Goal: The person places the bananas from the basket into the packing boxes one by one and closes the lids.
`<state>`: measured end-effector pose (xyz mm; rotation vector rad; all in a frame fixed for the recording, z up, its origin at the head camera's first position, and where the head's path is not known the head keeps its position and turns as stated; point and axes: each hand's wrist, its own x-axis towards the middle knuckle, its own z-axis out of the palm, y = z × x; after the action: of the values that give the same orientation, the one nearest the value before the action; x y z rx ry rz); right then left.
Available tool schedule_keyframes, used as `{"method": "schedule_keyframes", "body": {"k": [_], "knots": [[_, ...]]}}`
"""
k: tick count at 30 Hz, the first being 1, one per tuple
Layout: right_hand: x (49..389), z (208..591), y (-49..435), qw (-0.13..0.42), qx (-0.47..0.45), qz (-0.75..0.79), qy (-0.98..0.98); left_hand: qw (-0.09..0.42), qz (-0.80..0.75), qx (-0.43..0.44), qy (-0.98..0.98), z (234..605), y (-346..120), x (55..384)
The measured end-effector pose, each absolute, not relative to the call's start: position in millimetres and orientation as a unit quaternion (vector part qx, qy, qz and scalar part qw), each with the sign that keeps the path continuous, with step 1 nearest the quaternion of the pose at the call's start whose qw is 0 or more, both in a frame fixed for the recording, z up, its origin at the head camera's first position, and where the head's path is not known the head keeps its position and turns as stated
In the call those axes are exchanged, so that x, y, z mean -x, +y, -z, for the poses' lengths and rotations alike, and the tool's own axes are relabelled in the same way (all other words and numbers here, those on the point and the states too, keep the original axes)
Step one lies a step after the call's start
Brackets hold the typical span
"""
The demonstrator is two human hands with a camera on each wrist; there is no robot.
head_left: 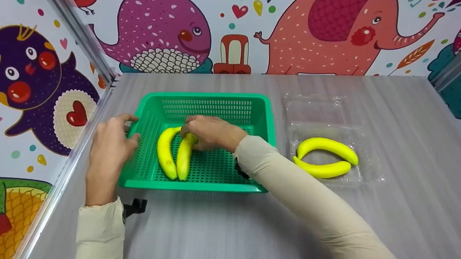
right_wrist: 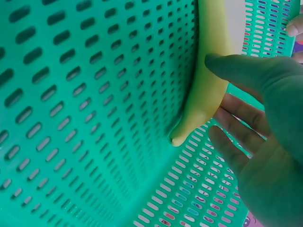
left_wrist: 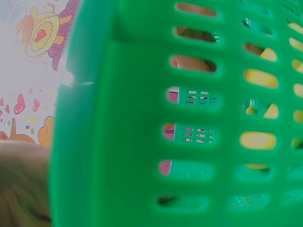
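Two yellow bananas lie side by side in a green basket (head_left: pixel 195 186). My right hand (head_left: pixel 214 132) reaches in and grips the upper end of the right-hand banana (head_left: pixel 184 158). In the right wrist view the thumb presses one side of that banana (right_wrist: pixel 213 90), while fingers show behind it. The other banana (head_left: pixel 166 151) leans close on its left. My left hand (head_left: pixel 111 150) is at the basket's left rim, thumb and index finger apart with their tips at the edge. The left wrist view mostly shows the slotted basket wall (left_wrist: pixel 137 142).
Right of the basket stands a clear plastic clamshell box (head_left: pixel 367 154), its lid (head_left: pixel 315 110) folded back. Inside it lie two more bananas, an upper one (head_left: pixel 327 144) and a lower one (head_left: pixel 324 170). Cartoon-printed panels (head_left: pixel 237 25) wall the grey table (head_left: pixel 192 231).
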<state>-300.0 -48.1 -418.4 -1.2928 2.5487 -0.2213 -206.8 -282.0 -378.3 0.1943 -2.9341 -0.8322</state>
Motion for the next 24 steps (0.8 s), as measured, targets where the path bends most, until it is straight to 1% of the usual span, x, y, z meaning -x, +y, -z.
{"method": "schedule_keyframes", "body": {"k": [4, 9, 24], "knots": [[299.3, 420.5, -47.7, 0.133, 0.448, 0.071, 0.881, 0.047, 0.27, -0.063, -0.96, 378.5, -281.7, 207.1], [299.1, 421.6, -47.9, 0.143, 0.456, 0.073, 0.875, 0.051, 0.269, -0.062, -0.96, 378.9, -282.0, 207.5], [299.7, 421.3, -44.8, 0.153, 0.461, 0.093, 0.869, 0.039, 0.272, -0.067, -0.959, 378.8, -281.9, 208.8]]}}
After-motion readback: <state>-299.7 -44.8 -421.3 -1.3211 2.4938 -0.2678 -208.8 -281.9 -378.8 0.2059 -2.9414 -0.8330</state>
